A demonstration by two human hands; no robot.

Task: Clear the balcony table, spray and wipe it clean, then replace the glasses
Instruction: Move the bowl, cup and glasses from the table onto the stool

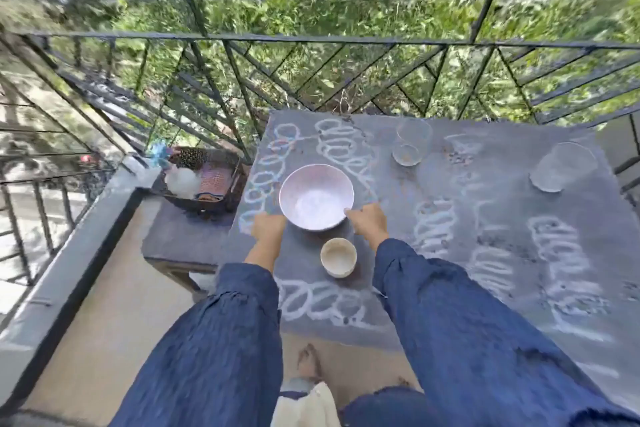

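Note:
A pale pink bowl [316, 197] stands on the grey balcony table [485, 253], which is covered in chalk loops. My left hand [267, 229] is at the bowl's near left rim and my right hand [367, 222] at its near right rim, fingers curled against it. A small cream cup [338, 256] sits just in front of the bowl, between my wrists. Two clear glasses stand farther off: one glass [410, 142] at the back middle, another glass [562, 166] at the back right.
A dark tray [204, 180] with cloths and a clear bag rests on a lower side table [180, 236] to the left. A black metal railing [311, 45] runs close behind the table. My bare foot [309, 362] is on the tan floor below.

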